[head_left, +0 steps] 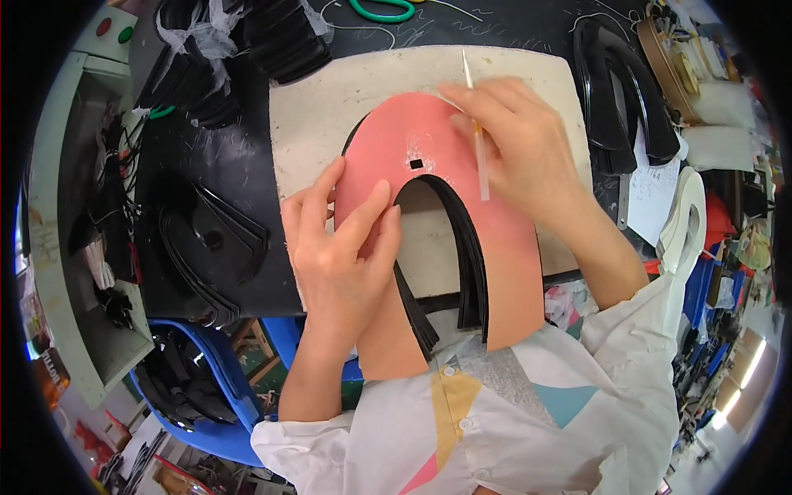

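A pink U-shaped sheet, fading to peach at its two ends, lies on a stack of black U-shaped pieces. Near the top of its inner curve is a small black square, with pale scuffs around it. My left hand grips the sheet's left limb, fingers bent over the outer edge and thumb near the inner edge. Between the thumb and fingers of my right hand is a slim pen-like tool. It stands almost upright in the picture, over the sheet's right side; whether it touches cannot be made out.
Under the stack is a worn cream board on a black table. Black curved pieces lie to the left and right; tied black bundles sit at the back. Green-handled scissors lie beyond the board. A blue tub stands lower left.
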`<control>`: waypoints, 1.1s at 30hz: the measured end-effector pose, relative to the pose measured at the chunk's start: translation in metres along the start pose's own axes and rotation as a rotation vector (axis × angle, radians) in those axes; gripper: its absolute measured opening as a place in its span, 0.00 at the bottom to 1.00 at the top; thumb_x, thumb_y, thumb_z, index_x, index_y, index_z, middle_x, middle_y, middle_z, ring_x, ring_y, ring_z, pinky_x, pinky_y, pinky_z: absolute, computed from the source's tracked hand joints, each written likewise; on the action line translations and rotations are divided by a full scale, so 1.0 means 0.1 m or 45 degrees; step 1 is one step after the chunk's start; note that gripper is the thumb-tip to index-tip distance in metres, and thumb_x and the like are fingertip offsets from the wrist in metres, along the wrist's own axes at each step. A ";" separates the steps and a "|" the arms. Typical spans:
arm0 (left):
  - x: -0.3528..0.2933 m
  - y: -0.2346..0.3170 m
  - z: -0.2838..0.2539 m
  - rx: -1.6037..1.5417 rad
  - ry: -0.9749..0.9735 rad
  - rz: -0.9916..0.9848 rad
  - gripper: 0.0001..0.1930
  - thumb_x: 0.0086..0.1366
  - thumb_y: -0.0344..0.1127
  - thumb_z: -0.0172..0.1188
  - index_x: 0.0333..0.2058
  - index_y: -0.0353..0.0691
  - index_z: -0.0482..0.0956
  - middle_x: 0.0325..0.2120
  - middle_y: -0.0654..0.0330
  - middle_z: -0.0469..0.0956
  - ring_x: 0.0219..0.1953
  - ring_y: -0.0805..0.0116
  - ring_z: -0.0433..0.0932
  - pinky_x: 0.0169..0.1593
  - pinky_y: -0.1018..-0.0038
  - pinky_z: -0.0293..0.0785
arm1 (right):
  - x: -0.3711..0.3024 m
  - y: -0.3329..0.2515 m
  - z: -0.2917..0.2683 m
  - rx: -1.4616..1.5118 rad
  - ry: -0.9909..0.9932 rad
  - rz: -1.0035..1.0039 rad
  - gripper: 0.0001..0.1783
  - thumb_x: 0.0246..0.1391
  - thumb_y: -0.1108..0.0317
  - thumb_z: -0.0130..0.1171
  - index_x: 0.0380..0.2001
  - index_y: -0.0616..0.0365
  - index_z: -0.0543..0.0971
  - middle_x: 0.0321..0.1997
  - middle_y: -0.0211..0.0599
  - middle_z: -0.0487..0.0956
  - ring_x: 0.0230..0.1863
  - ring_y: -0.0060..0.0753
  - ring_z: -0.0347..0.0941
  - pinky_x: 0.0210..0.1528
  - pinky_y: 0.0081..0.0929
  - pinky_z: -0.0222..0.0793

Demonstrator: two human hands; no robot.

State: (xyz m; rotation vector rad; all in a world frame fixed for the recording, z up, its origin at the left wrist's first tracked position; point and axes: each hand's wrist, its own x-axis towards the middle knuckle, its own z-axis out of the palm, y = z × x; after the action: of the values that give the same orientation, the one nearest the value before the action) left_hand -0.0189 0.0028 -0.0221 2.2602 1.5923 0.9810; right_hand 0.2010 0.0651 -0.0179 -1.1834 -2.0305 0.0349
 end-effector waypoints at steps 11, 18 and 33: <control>0.01 0.01 0.04 -0.016 0.051 0.047 0.15 0.46 0.25 0.69 0.36 0.43 0.86 0.48 0.49 0.77 0.42 0.54 0.73 0.42 0.66 0.73 | 0.00 -0.31 0.04 0.556 -0.246 0.276 0.10 0.58 0.68 0.61 0.26 0.63 0.78 0.17 0.42 0.73 0.16 0.44 0.68 0.20 0.32 0.63; 0.00 0.01 0.04 -0.050 0.047 0.010 0.15 0.47 0.26 0.70 0.37 0.42 0.86 0.49 0.48 0.76 0.43 0.53 0.72 0.44 0.66 0.73 | 0.03 -0.39 0.01 0.515 -0.333 0.358 0.07 0.57 0.68 0.61 0.30 0.61 0.79 0.18 0.44 0.74 0.19 0.46 0.71 0.21 0.34 0.64; 0.01 -0.06 -0.04 -0.056 0.077 -0.078 0.30 0.46 0.37 0.77 0.49 0.34 0.78 0.45 0.51 0.79 0.42 0.52 0.78 0.46 0.65 0.75 | -0.07 1.11 -0.93 0.921 1.026 0.947 0.10 0.62 0.66 0.60 0.39 0.63 0.80 0.39 0.33 0.82 0.36 0.20 0.78 0.38 0.17 0.74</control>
State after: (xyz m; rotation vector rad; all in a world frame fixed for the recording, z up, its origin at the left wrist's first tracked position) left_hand -0.0260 0.0051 -0.0221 2.1589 1.6371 1.0670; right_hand 0.3424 0.0915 0.0009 -1.1325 -0.7015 0.5195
